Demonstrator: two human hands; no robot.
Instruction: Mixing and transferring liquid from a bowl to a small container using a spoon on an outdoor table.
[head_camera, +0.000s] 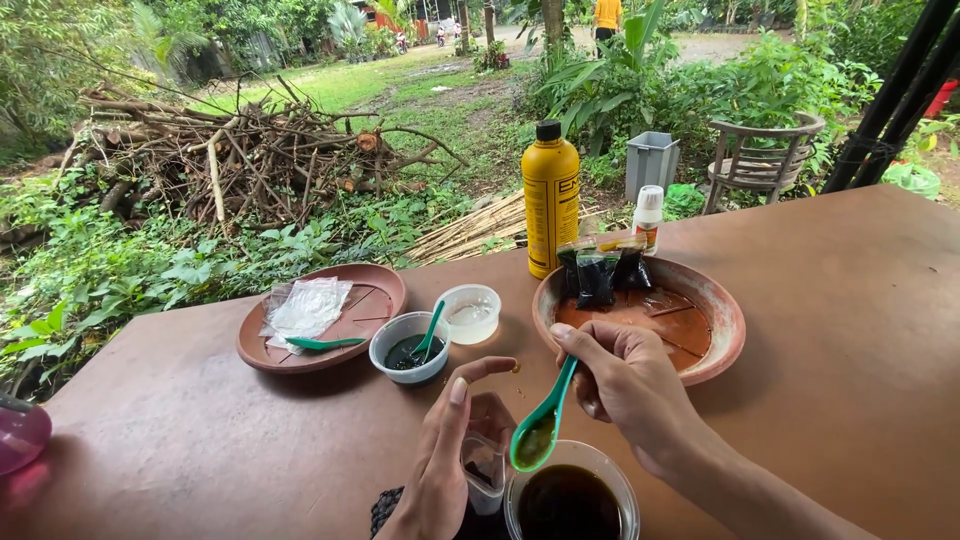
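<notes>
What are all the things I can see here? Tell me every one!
Round clay dishes: 2, reddish brown, on the table, one left, one right.
Tall plastic bottle: 1, yellow with black cap, at the far edge.
Small white bottle: 1, beside the yellow one.
Dark sachets: a few, black, in the right dish.
Clear plastic bags: crumpled, in the left dish.
Green plastic spoons: 3, one in the left dish, one in the small cup of dark liquid, one held.
Empty clear cup: 1, middle.
Clear cup of brown liquid: 1, near edge.
Branch pile: brown, on the grass.
Left hand: holds a small clear cup.
Right hand: holds the green spoon.
</notes>
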